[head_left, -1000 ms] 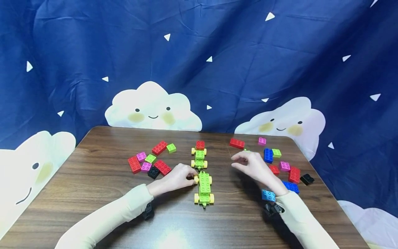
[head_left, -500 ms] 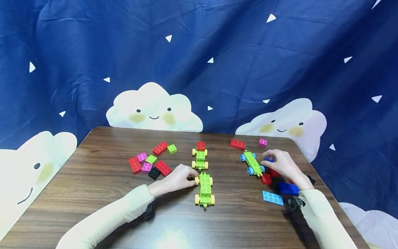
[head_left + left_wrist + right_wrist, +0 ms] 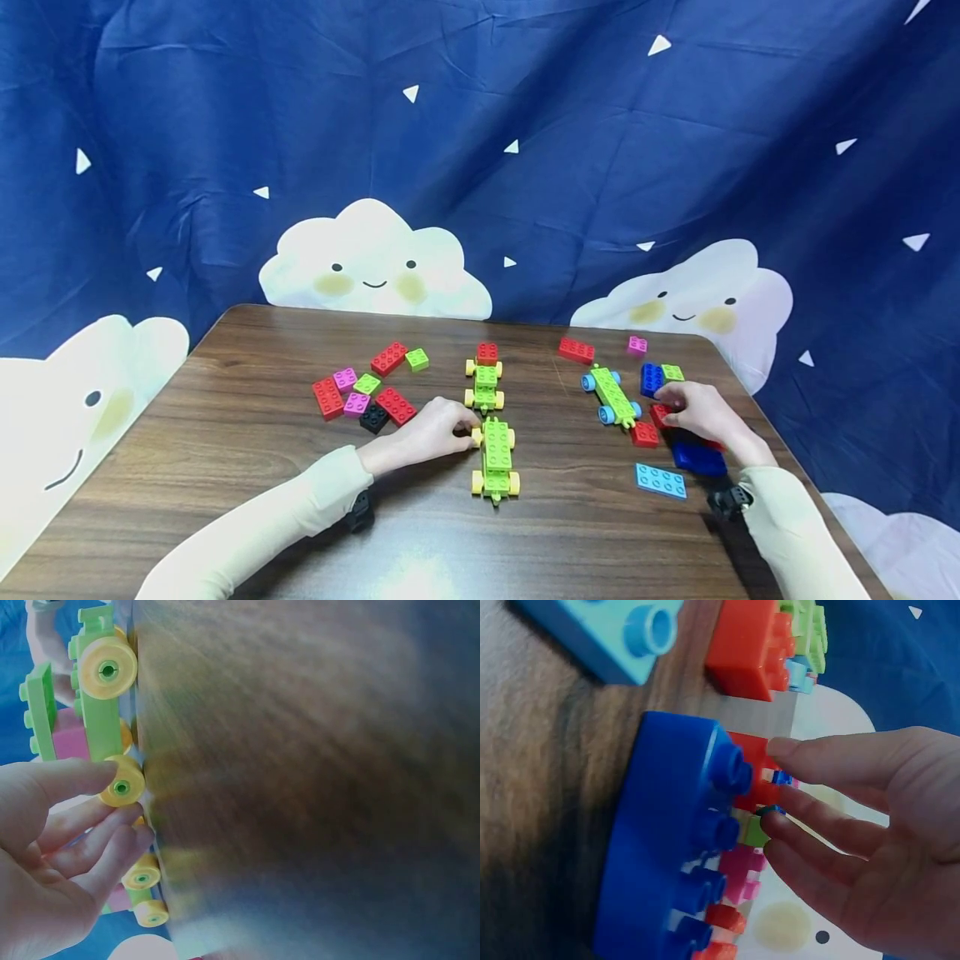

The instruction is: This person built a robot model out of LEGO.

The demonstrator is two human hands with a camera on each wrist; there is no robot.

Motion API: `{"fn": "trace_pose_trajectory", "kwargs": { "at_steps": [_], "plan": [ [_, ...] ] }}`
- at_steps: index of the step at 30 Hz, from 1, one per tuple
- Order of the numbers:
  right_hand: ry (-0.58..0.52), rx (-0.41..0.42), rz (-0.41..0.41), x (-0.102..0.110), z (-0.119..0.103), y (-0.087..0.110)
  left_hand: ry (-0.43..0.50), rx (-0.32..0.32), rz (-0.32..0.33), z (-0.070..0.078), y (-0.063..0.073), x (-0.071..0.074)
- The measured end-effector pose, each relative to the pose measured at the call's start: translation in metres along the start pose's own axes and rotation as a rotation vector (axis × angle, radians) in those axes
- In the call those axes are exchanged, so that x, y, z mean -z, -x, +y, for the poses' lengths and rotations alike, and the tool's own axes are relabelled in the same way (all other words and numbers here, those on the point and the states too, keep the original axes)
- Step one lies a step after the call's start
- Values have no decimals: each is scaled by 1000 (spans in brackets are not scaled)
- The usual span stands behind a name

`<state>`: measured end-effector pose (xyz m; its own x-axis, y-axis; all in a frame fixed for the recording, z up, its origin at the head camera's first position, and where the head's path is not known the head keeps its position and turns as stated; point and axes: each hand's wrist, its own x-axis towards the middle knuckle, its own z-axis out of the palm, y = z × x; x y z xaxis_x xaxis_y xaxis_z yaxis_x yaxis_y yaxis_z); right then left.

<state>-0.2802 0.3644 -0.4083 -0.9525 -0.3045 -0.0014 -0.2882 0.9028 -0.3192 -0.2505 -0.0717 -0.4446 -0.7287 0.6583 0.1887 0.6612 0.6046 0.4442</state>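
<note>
Fingers (image 3: 112,862) of the left hand (image 3: 429,432) are drawn in narrow, and from my end I see them and the thumb pinching a yellow wheel (image 3: 120,787) at the far left corner of the near car (image 3: 497,450). That green car stands lengthwise on the tabletop (image 3: 247,417), with the far car (image 3: 485,379) just beyond it, a red block (image 3: 487,353) on its far end; I can't tell whether the two are hooked together. On my right, the right hand (image 3: 701,412) reaches over loose bricks, thumb and fingers fairly wide with a gap between them. Their tips are by a small red brick (image 3: 662,415), though I cannot tell if they touch it. Left of that hand, the blue-wheeled car (image 3: 613,396) sits askew, another red brick (image 3: 645,434) just beside its near end. A blue brick (image 3: 652,379) and a green brick (image 3: 672,373) lie on the far side of the hand, a second blue brick (image 3: 699,458) and a light blue plate (image 3: 661,481) on the near side. To the left I have a cluster of red, pink and green bricks, with a black brick (image 3: 373,418) at its near edge.
</note>
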Motion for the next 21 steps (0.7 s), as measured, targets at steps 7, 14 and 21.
{"fn": "trace_pose_trajectory", "kwargs": {
  "at_steps": [7,14,21],
  "plan": [
    [11,-8,-10,-7,7,-1,-1,-1,6,0,0,0],
    [19,-21,-12,-8,7,-2,5,1,1,0,0,0],
    [50,16,55,-2,-2,-2,2,-3,3,-1,0,0]
  ]
}}
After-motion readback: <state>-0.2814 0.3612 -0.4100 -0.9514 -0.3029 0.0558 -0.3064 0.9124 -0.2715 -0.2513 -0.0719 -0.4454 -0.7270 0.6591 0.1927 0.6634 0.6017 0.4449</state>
